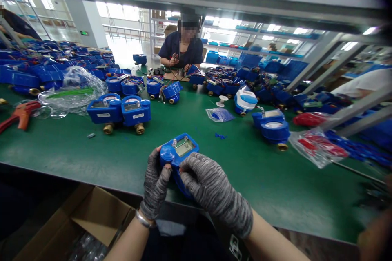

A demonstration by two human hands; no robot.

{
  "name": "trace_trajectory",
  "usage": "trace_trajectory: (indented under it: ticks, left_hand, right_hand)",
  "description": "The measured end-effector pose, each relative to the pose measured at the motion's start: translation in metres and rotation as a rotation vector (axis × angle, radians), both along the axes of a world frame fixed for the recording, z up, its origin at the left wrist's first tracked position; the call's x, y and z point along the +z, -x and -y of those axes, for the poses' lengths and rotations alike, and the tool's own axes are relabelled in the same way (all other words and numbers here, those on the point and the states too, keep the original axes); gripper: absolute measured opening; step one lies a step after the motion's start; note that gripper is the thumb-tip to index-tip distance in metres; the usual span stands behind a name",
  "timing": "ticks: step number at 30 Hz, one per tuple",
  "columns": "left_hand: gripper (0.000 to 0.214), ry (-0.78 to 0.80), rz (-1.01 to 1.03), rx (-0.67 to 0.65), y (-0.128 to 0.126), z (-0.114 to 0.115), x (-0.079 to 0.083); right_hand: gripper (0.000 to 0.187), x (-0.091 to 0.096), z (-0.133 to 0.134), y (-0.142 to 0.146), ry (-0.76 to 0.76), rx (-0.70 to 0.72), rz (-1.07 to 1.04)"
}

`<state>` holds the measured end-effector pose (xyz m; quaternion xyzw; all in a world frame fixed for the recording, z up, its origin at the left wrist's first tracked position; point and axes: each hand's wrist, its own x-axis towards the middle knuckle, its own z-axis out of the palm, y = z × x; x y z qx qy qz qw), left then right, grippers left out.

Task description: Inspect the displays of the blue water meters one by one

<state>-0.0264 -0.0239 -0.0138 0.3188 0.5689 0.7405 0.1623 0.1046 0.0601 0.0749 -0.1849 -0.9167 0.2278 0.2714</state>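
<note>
A blue water meter (183, 145) with a grey display window and a round blue cap rests at the near edge of the green table, tilted. My left hand (154, 183), in a grey fingerless glove, grips its left side, with the thumb by the cap. Against the meter's near right side, my right hand (214, 187), gloved alike, has its fingers pinched together; whatever lies between the fingertips is hidden. Two more blue meters, one (105, 113) beside the other (136, 111), stand beyond my left hand. Another meter (272, 128) sits to the right.
Orange pliers-like tool (23, 114) and clear plastic bags (73, 94) lie left. A bag of small blue parts (219, 114), a white spool (221, 100) and bagged red parts (321, 144) are right. A co-worker (182, 45) sits opposite. An open cardboard box (98, 214) stands below the table edge.
</note>
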Motion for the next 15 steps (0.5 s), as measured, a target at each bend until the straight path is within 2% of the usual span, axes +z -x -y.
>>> trace_trajectory:
  ticks: [4,10,15]
  left_hand:
    - [0.048,0.007,0.019,-0.002,0.0,0.001,-0.002]
    - [0.047,0.023,0.013,0.014,0.001,0.001,-0.003]
    - [0.047,0.035,-0.003,0.044,0.0,0.001,-0.003]
  right_hand:
    - [0.009,0.005,0.007,-0.002,-0.044,0.03,-0.016]
    - [0.016,0.01,0.017,-0.01,-0.33,0.062,0.119]
    - [0.02,0.013,0.016,-0.016,-0.281,0.006,0.16]
